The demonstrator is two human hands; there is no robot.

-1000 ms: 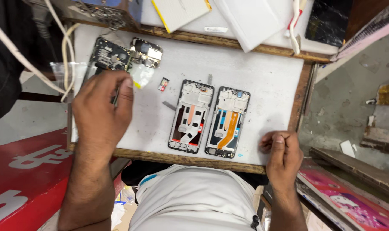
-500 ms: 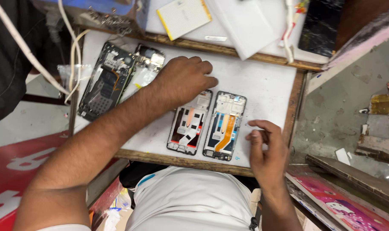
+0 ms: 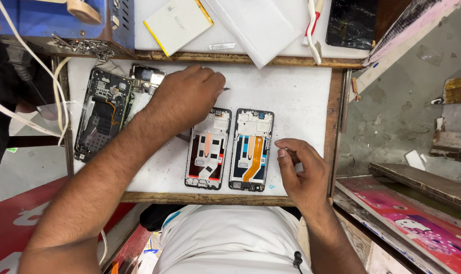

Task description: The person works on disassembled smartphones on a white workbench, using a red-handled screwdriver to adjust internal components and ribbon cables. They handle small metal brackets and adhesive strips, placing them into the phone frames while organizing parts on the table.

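My left hand pinches a thin tool above the two open phone frames, my right hand's fingers curl together beside them; a slip might scratch a flex.

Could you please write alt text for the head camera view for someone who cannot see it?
A person's left hand reaches across a white work board holding a thin tool above two opened phone frames lying side by side, while the right hand rests beside them. A third opened phone lies at the left.
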